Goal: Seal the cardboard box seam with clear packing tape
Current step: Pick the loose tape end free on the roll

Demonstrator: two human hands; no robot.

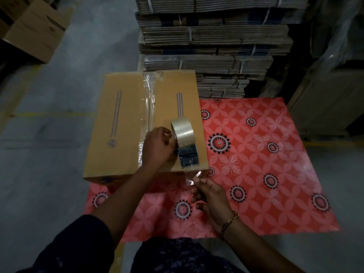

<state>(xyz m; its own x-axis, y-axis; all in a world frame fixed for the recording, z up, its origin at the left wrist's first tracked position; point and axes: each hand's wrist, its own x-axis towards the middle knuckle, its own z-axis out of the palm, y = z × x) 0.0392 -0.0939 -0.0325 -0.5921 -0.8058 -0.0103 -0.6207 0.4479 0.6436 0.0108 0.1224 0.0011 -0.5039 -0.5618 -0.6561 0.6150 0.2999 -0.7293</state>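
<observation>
A closed brown cardboard box (120, 123) lies on a red patterned mat. A strip of clear tape (147, 107) runs along its centre seam. My left hand (157, 146) grips a roll of clear packing tape (182, 131) on a dispenser above the box's near right corner. My right hand (208, 196) pinches the loose end of the tape (193, 178) just in front of the box, with a short length stretched between roll and fingers.
The red flowered mat (266, 164) covers the floor to the right. Tall stacks of strapped flat cardboard (214, 40) stand behind the box. An open carton (37, 30) sits at far left on the grey concrete floor.
</observation>
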